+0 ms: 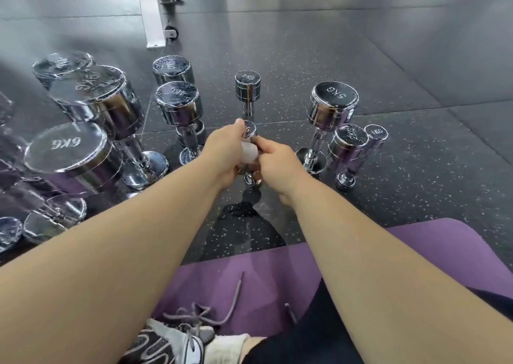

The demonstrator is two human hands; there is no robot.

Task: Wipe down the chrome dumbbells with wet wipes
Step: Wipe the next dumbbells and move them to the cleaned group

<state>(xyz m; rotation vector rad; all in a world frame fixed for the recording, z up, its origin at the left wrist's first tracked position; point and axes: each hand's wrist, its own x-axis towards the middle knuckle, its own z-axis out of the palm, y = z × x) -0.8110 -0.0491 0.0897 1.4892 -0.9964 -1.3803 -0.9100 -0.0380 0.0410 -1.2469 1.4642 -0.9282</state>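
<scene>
From the head view, the small dumbbell [250, 131] stands upright on the speckled rubber floor [402, 169], in the middle of the scene just beyond the purple mat [277, 266]. The left hand [223, 152] is curled round its shaft with a white wet wipe [248, 149] pressed between palm and metal, the thumb up against the top head. The right hand [273, 161] closes on the shaft from the right, fingers curled in a pinch that seems to steady it.

It stands between the 4KG dumbbell [177, 102] to the left and the 5KG dumbbell [333, 102] to the right. The 2KG dumbbell [350, 141] and 1KG dumbbell [376, 133] stand touching each other on the right. The 6KG dumbbell [69, 147] is at the near left.

Judging by its size, this one is light enough to lift or turn with one hand. The metal is rigid, and polished chrome under a damp wipe is likely slick. The narrow shaft looks like the surest place to hold, with the heads acting as stops. Standing on a small head, it could tip if pushed sideways, so a steadying grip seems wise
</scene>
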